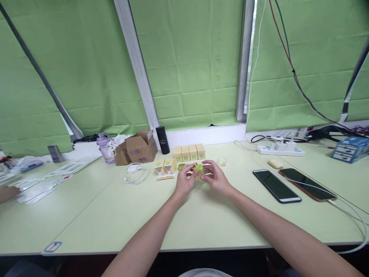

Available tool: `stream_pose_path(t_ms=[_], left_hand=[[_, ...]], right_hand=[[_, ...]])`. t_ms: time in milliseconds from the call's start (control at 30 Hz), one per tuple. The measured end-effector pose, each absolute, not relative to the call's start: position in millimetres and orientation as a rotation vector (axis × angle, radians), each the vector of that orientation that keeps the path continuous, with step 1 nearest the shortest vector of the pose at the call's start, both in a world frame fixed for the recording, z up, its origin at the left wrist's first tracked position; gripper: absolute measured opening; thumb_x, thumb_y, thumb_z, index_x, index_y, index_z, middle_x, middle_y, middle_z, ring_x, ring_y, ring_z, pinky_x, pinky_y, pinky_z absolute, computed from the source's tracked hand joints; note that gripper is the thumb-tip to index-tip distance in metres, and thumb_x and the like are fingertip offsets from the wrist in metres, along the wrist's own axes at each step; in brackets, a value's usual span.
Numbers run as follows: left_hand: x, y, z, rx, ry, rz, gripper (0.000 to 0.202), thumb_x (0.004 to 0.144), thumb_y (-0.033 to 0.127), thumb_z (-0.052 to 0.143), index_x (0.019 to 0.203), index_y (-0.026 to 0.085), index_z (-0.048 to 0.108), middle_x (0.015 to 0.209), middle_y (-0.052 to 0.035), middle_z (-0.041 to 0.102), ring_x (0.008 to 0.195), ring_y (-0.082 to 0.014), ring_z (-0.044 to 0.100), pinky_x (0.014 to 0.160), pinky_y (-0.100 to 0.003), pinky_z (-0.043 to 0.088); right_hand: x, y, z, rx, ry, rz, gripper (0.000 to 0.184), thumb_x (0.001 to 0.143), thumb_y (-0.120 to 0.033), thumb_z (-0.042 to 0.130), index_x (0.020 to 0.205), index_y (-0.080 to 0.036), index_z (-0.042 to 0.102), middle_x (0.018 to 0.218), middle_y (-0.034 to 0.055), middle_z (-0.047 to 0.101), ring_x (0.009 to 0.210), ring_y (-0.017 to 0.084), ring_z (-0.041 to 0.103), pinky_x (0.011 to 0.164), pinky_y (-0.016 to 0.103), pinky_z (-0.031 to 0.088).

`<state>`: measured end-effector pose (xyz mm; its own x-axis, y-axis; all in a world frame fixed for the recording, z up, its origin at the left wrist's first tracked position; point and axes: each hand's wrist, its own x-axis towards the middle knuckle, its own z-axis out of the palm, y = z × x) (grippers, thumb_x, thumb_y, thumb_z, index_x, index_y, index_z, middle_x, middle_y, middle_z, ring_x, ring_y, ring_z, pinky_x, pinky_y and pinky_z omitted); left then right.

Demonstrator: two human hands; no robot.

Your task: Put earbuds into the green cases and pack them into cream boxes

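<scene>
Both my hands meet over the middle of the pale green table (144, 219). My left hand (184, 181) and my right hand (215, 177) pinch a small yellow-green object (198, 169) between their fingertips. Just behind it stands a row of several small cream boxes with green labels (189, 152). An opened cream box (165, 169) lies to the left of my hands. A small green piece (181, 167) rests on the table near my left fingers. A tiny clear cup (221, 161) sits to the right of the row.
A brown cardboard box (140, 148), a black cylinder (162, 140), a purple bottle (104, 149) and a white cable (137, 174) lie at the back left. Two phones (276, 186) (307, 184), a power strip (281, 149) and a blue box (350, 149) are on the right. Another person's hand (7, 193) shows at the far left.
</scene>
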<state>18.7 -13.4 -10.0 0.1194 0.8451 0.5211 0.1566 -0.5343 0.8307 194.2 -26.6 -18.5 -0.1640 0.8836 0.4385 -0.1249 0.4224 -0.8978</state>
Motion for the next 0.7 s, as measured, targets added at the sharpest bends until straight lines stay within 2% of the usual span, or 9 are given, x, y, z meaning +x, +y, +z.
stream_pose_path(t_ms=[467,700], left_hand=[[20.0,-14.0,-9.4,1.771,0.964,1.483,0.045,0.09,0.054,0.074,0.119,0.02,0.076,0.12,-0.013,0.07,0.108,-0.025,0.068,0.084,-0.034,0.058],[20.0,-22.4,-5.4,1.805,0.9,1.442,0.045,0.09,0.046,0.074,0.127,0.022,0.064,0.129,-0.0129,0.067,0.116,-0.0253,0.063,0.089,-0.035,0.054]], right_hand=[[193.3,-32.1,-14.4,-0.672,-1.456,1.065,0.049,0.083,-0.04,0.08,0.123,-0.03,0.053,0.119,0.0056,0.069,0.1,0.021,0.068,0.088,0.04,0.057],[194.6,-31.5,-11.9,-0.632,-1.42,1.074,0.049,0.085,-0.044,0.08,0.123,-0.03,0.053,0.118,0.0069,0.071,0.106,0.024,0.069,0.092,0.042,0.056]])
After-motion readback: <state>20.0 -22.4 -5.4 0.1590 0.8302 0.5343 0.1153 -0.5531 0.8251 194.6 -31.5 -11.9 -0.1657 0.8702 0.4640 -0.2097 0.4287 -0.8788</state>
